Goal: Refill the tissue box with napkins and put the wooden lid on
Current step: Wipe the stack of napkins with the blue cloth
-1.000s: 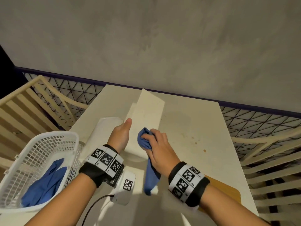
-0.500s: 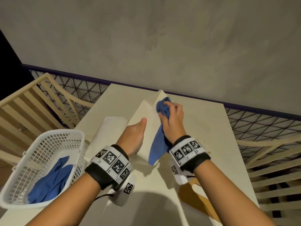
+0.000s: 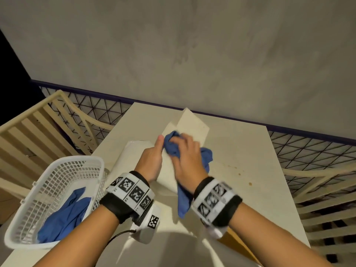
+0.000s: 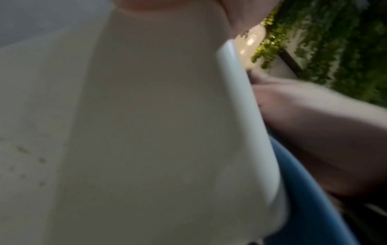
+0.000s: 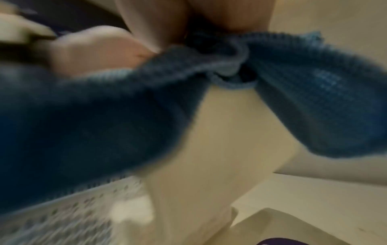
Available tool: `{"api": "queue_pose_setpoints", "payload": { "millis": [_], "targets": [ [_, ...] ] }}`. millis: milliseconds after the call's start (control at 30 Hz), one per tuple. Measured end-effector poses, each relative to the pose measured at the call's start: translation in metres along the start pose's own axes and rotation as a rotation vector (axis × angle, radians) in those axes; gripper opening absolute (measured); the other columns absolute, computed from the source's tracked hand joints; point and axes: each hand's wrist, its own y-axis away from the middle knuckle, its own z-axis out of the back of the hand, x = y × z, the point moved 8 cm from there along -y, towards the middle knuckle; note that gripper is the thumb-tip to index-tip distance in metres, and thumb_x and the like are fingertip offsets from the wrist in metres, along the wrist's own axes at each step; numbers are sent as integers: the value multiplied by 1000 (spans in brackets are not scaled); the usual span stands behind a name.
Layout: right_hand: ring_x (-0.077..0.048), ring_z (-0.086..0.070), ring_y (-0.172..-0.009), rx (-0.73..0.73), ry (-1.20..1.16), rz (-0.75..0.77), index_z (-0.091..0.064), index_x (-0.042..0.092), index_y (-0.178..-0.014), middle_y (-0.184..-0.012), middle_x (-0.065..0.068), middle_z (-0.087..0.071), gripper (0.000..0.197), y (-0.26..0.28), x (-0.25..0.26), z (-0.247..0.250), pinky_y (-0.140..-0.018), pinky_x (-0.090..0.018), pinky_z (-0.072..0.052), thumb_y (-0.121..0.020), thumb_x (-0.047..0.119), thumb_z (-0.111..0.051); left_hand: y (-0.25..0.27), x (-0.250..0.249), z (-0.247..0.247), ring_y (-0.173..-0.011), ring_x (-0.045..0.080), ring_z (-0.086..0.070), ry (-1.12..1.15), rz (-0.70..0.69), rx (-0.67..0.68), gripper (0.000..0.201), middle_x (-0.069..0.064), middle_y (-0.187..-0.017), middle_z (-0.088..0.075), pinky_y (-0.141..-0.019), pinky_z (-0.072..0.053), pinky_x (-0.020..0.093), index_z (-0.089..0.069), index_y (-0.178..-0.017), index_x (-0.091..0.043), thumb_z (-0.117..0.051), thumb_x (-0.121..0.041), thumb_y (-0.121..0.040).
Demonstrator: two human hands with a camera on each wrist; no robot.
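Observation:
A white tissue box [image 3: 192,126] stands tilted on the table, its far end raised. My left hand [image 3: 152,160] grips its left side, thumb lying along the top edge. My right hand [image 3: 186,157] holds a bunched blue cloth [image 3: 207,155] against the box's upper face, close to my left thumb. The left wrist view shows the box wall [image 4: 146,116] close up with the cloth [image 4: 303,199] behind it. In the right wrist view the cloth [image 5: 104,116] hangs over the box [image 5: 220,149]. A wooden lid [image 3: 237,241] lies under my right wrist, mostly hidden.
A white pack of napkins [image 3: 131,153] lies left of the box. A white plastic basket [image 3: 57,189] holding another blue cloth sits at the table's left edge. The white table [image 3: 250,170] has small brown specks at the right. Slatted chairs stand on both sides.
My right hand with the cloth slid up the box to its far end, then came back down to the middle beside my left thumb. The left hand kept its hold.

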Motion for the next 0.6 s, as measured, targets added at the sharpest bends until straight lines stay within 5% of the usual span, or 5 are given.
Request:
{"api": "queue_pose_setpoints", "payload": {
  "millis": [100,233,367,467,600],
  "targets": [
    [-39,-47,-101,80,-16,122,-47,12,-120,-125,-20,-49,39,23,23,-8,-89,-45,-42,-82,6,-53,-1,7,-4,-99,31,-60,198,76,46,67,21,-97,-66,-103,-41,47,-68,-70,-17,-30,-71,-78],
    [-35,-37,-117,92,-77,-28,-46,7,-128,-135,-17,-40,38,-11,-11,-4,-102,-38,-31,-90,4,-48,3,0,2,-66,16,-48,-53,1,-14,55,10,-76,-55,-73,-37,29,-51,-65,-14,-21,-49,-96],
    [-36,-37,-115,-110,-69,-368,-42,6,-131,-133,-20,-38,39,-31,-67,23,-96,-30,-27,-92,7,-48,11,-7,-2,-65,17,-40,-121,-144,43,33,9,-65,-44,-64,-35,22,-43,-65,-12,-38,-23,-96],
    [-34,-34,-117,5,-26,-250,-41,7,-131,-135,-16,-37,38,-15,-43,12,-98,-33,-30,-93,9,-47,13,-9,-5,-50,8,-26,-230,-265,44,43,-1,-54,-27,-46,-28,15,-25,-55,-16,-39,-13,-95],
    [-34,-36,-116,16,-125,-127,-45,4,-127,-129,-19,-41,35,-20,-31,15,-92,-23,-26,-92,7,-49,20,-17,-8,-46,11,-31,-392,-382,43,46,-3,-50,-27,-47,-30,13,-23,-54,-19,-36,-14,-98]
  ]
}}
